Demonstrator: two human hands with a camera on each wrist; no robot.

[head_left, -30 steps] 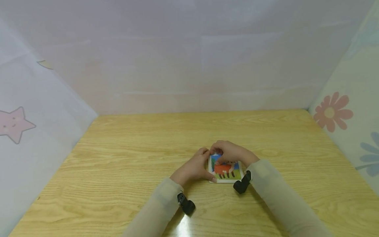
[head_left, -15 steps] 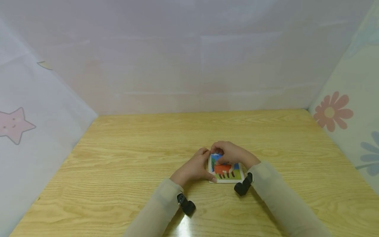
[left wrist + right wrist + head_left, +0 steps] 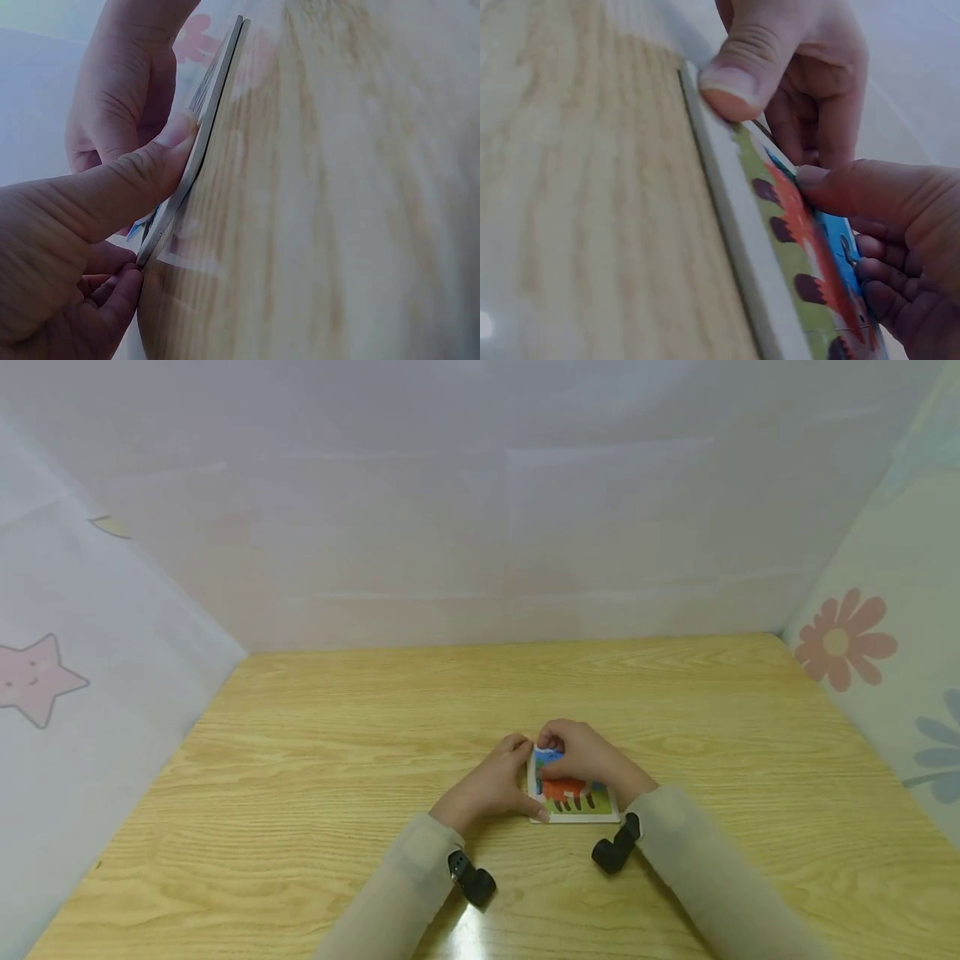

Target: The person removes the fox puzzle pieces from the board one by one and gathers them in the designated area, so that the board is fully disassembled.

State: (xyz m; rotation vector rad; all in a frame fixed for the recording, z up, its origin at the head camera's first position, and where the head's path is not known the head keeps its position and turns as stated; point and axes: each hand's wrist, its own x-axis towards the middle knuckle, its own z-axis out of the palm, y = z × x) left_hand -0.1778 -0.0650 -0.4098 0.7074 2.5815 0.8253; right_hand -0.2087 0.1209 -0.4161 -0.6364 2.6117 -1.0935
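Note:
A small jigsaw puzzle (image 3: 577,806) lies flat on the table, showing an orange animal on green grass under blue sky inside a white frame. My left hand (image 3: 491,785) holds the frame's left side, its thumb (image 3: 169,146) over the near corner and its fingers along the left edge. Over the puzzle's upper part, my right hand (image 3: 585,756) has its thumb (image 3: 840,184) and curled fingertips on a blue puzzle piece (image 3: 836,232), which they appear to pinch. A curved seam shows beside those fingertips. The hand hides the animal's head and the upper right of the picture.
The light wooden table (image 3: 337,735) surrounds the puzzle. Behind it hangs a pale backdrop (image 3: 480,527), with printed side sheets at left and right. Each sleeve carries a small black wrist camera (image 3: 476,885).
My right wrist has dropped slightly toward me, and its thumb has shifted a little left across the picture. The left hand and the puzzle frame stay put.

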